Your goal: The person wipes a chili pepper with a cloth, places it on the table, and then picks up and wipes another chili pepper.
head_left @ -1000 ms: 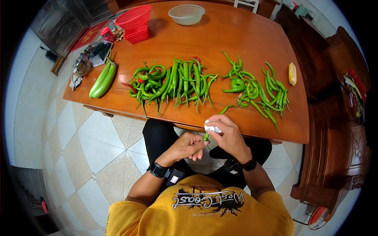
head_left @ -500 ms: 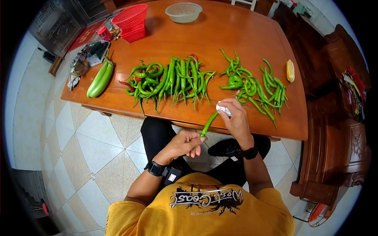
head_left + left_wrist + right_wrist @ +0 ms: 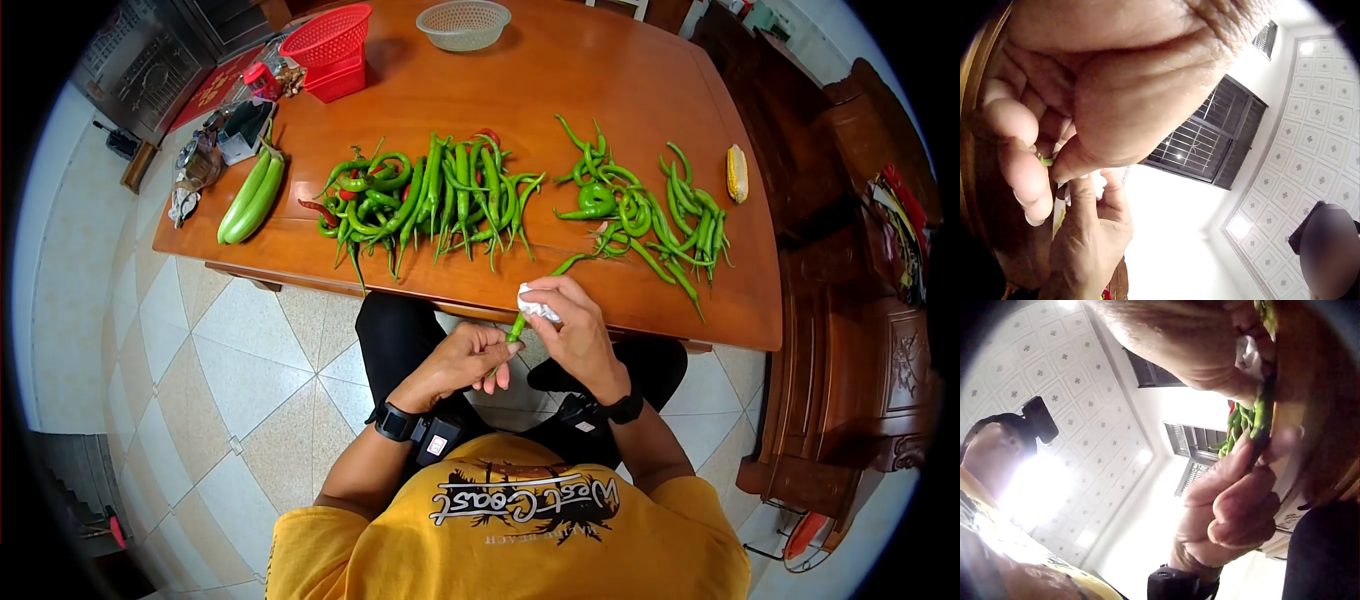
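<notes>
Peppers lie on the wooden table (image 3: 600, 70) in two groups: a dense, red-flecked pile (image 3: 430, 200) beyond the left hand (image 3: 460, 362), and a looser pile (image 3: 640, 220) beyond the right hand (image 3: 578, 335). Pale green eggplants (image 3: 252, 195) flank the first; a corn cob (image 3: 737, 174) lies near the right edge. Farther back stand a red basket (image 3: 328, 45) and a pale colander (image 3: 463, 38). Both hands work just off the near edge, over the lap. Left fingers pinch the held green pepper (image 3: 516, 328) low down; right fingers grip a white wad (image 3: 538, 304) around it. Its long axis slants up and rightward, the curved far end reaching over the tabletop.
</notes>
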`<action>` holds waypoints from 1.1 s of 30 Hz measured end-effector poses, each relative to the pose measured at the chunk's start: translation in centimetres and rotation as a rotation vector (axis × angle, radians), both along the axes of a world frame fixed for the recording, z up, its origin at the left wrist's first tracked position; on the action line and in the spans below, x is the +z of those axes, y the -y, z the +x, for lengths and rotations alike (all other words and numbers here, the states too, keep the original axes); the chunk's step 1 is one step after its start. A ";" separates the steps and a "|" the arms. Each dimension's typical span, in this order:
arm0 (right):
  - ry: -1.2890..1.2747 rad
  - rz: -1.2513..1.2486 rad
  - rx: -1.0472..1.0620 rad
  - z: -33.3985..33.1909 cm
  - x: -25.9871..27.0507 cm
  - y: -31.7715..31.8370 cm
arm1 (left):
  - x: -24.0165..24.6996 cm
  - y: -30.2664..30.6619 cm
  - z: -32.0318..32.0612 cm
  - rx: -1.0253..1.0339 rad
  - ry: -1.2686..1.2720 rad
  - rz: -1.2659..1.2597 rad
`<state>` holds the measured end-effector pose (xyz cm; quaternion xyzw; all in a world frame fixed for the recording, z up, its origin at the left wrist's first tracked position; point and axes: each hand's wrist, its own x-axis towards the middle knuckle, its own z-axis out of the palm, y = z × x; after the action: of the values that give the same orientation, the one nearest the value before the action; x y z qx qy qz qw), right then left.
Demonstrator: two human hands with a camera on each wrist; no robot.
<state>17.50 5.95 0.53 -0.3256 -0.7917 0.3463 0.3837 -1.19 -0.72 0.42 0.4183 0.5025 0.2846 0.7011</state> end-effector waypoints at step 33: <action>0.040 0.154 -0.195 2.4 -0.3 -4.2 | -0.3 0.5 -0.6 0.108 -0.043 0.101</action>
<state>19.86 10.20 0.20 -0.3775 -0.7879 0.2391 0.4237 -1.78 -1.27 0.13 0.4316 0.5243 0.3378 0.6518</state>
